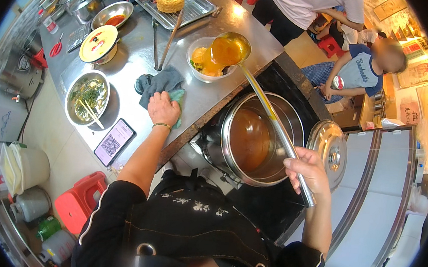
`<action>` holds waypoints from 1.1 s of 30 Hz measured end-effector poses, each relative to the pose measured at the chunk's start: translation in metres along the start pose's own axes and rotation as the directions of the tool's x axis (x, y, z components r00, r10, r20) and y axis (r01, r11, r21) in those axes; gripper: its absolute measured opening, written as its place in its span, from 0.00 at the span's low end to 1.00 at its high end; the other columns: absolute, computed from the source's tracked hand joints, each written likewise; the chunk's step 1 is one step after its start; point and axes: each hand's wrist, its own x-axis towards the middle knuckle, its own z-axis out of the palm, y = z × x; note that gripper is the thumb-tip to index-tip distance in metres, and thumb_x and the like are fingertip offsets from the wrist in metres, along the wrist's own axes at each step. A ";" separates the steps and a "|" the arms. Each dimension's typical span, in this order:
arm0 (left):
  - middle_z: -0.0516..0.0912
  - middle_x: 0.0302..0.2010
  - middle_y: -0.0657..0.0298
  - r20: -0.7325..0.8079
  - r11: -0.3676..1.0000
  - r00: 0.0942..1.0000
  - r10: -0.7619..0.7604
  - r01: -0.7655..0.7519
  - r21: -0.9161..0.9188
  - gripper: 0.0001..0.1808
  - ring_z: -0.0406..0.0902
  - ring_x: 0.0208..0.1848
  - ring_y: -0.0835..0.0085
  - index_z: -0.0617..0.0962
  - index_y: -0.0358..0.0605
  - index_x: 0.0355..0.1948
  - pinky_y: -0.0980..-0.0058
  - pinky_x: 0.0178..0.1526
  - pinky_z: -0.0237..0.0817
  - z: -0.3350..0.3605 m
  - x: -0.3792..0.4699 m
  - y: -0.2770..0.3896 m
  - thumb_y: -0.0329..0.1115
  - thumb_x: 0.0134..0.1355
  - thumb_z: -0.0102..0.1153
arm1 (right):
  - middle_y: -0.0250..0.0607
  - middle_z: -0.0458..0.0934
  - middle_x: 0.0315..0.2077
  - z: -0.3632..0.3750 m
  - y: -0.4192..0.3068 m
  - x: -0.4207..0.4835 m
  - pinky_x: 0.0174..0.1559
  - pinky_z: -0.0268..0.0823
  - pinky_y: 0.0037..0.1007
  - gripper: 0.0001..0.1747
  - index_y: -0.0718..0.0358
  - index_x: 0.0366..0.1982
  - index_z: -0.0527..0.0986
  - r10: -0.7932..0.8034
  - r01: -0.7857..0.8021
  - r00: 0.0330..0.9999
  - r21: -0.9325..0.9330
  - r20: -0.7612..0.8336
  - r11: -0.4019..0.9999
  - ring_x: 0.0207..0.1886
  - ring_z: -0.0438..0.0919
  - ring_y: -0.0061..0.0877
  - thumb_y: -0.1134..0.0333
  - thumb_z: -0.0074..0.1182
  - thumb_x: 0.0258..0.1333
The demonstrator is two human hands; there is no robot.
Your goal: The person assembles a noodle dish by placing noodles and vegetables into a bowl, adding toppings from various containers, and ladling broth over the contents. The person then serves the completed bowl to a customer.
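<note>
My right hand grips the long metal handle of a ladle. The ladle's bowl, with orange-brown broth in it, is tilted over a clear plastic bowl of food on the steel counter, and broth runs down onto the food. Below the handle stands a large steel pot of brown broth. My left hand rests on the counter, closed on a grey and green cloth. A small dark round lid touches the cloth. Metal tongs lie beyond it.
On the steel counter are a bowl of greens with chopsticks, a phone, a lidded yellow pot, red scissors and a metal tray. A pot lid stands right of the broth pot. A child and another person are beyond the counter.
</note>
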 end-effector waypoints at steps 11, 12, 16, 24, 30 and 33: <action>0.72 0.31 0.54 0.037 1.000 0.999 -0.009 0.008 0.030 0.09 0.71 0.37 0.54 0.72 0.44 0.26 0.58 0.40 0.63 -0.004 0.001 0.002 0.37 0.48 0.51 | 0.33 0.70 0.13 0.011 0.008 0.004 0.17 0.60 0.21 0.11 0.70 0.36 0.76 -0.184 0.108 0.975 -0.455 -0.127 0.884 0.13 0.68 0.18 0.72 0.56 0.49; 0.72 0.31 0.54 0.026 1.000 1.000 -0.005 0.005 0.023 0.08 0.71 0.36 0.54 0.72 0.44 0.26 0.58 0.39 0.63 -0.004 0.001 0.003 0.37 0.48 0.51 | 0.34 0.70 0.13 0.010 0.017 0.005 0.19 0.60 0.23 0.12 0.70 0.37 0.76 -0.275 0.168 0.954 -0.547 -0.120 0.820 0.13 0.68 0.19 0.72 0.56 0.49; 0.73 0.30 0.54 0.032 1.000 0.999 0.006 -0.007 0.021 0.07 0.71 0.36 0.53 0.73 0.44 0.25 0.57 0.40 0.63 -0.001 0.003 0.005 0.36 0.48 0.50 | 0.43 0.66 0.14 0.011 0.025 -0.009 0.23 0.61 0.28 0.17 0.65 0.42 0.75 -0.376 0.118 0.909 -0.751 -0.181 0.649 0.16 0.66 0.24 0.71 0.55 0.46; 0.73 0.32 0.51 0.049 0.999 0.999 0.012 -0.015 0.053 0.09 0.71 0.37 0.52 0.72 0.42 0.26 0.56 0.42 0.63 -0.003 0.001 -0.003 0.38 0.49 0.50 | 0.30 0.69 0.14 -0.032 0.050 -0.084 0.12 0.58 0.20 0.10 0.70 0.36 0.76 -0.063 -0.108 0.907 -0.376 -0.416 0.920 0.12 0.66 0.14 0.75 0.53 0.50; 0.75 0.32 0.51 0.041 0.993 0.996 0.075 -0.079 0.088 0.09 0.72 0.37 0.51 0.74 0.42 0.26 0.56 0.42 0.63 -0.002 -0.001 0.012 0.37 0.50 0.49 | 0.32 0.70 0.12 -0.098 0.160 -0.008 0.12 0.57 0.24 0.09 0.65 0.18 0.70 0.213 -0.288 0.893 -0.139 -0.396 0.947 0.10 0.67 0.18 0.73 0.54 0.48; 0.75 0.32 0.52 0.061 0.994 0.998 0.021 -0.027 0.102 0.09 0.73 0.38 0.52 0.75 0.43 0.27 0.56 0.43 0.64 -0.008 0.003 0.027 0.37 0.50 0.49 | 0.35 0.70 0.12 -0.115 0.226 0.058 0.11 0.58 0.27 0.09 0.65 0.17 0.69 0.305 -0.344 0.830 0.002 -0.468 0.939 0.10 0.68 0.21 0.74 0.55 0.47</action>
